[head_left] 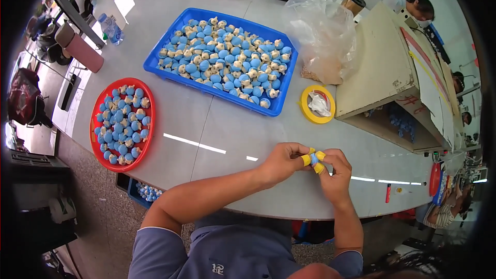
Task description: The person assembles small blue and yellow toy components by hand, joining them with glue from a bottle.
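Near the front edge of the grey table, my left hand point(280, 166) and my right hand point(337, 176) meet with fingers closed in a pinch. Between their fingertips is a small light-blue piece point(314, 159), mostly covered, so its full shape is hidden. Yellow wraps cover the thumb and finger tips of both hands. Beyond my hands, a blue rectangular tray point(217, 92) is filled with small blue-and-cream figures point(222, 54). At the left, an oval red tray point(149, 149) holds more figures of the same colours, lying loose.
A yellow ring point(306, 112) with crumpled white paper inside lies beyond my hands. To the right stands a beige open-sided box point(380, 54), beside a clear plastic bag point(323, 31). A pink flask point(82, 51) and a water bottle point(109, 28) stand far left. Co-workers sit at right.
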### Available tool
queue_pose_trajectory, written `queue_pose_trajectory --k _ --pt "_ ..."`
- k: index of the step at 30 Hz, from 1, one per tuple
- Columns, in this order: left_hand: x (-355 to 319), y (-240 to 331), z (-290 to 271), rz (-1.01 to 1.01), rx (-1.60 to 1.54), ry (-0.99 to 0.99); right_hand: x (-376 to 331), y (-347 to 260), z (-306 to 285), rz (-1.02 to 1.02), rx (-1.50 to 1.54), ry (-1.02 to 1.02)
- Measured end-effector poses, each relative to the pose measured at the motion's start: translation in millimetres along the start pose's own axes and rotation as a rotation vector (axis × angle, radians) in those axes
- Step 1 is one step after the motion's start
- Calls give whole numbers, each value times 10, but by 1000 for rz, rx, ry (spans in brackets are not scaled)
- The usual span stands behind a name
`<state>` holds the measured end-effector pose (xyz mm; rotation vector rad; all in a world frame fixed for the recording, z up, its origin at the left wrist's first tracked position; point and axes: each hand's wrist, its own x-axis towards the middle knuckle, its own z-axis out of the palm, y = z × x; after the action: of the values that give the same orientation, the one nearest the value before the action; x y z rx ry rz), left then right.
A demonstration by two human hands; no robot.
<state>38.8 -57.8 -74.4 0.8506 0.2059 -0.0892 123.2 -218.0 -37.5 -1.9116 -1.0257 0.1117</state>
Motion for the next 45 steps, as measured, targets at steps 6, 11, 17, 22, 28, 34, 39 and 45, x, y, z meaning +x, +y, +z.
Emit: queue_pose_trajectory --k 6,11,17,22,28,34,39,45 --pt "8 10 -45 -63 -146 -5 50 -6 -17 -66 23 -38" --pt "9 -1 -49 -42 -126 -18 96 -101 -82 37 10 -86" --pt "12 6 -49 -41 -79 -7 140 -240 -98 -43 -152 -124" --pt "9 37 -62 -68 -105 -29 131 -225 -79 -85 -183 -114" --pt "0 150 -42 -180 -179 -66 140 54 -105 233 358 -211" --pt "-38 122 0 -175 -68 38 120 35 -46 492 667 -295" --pt "-71 107 8 -131 -31 95 104 -67 71 600 633 -200" --pt "-74 135 8 -130 -31 175 153 -35 96 795 840 -200"
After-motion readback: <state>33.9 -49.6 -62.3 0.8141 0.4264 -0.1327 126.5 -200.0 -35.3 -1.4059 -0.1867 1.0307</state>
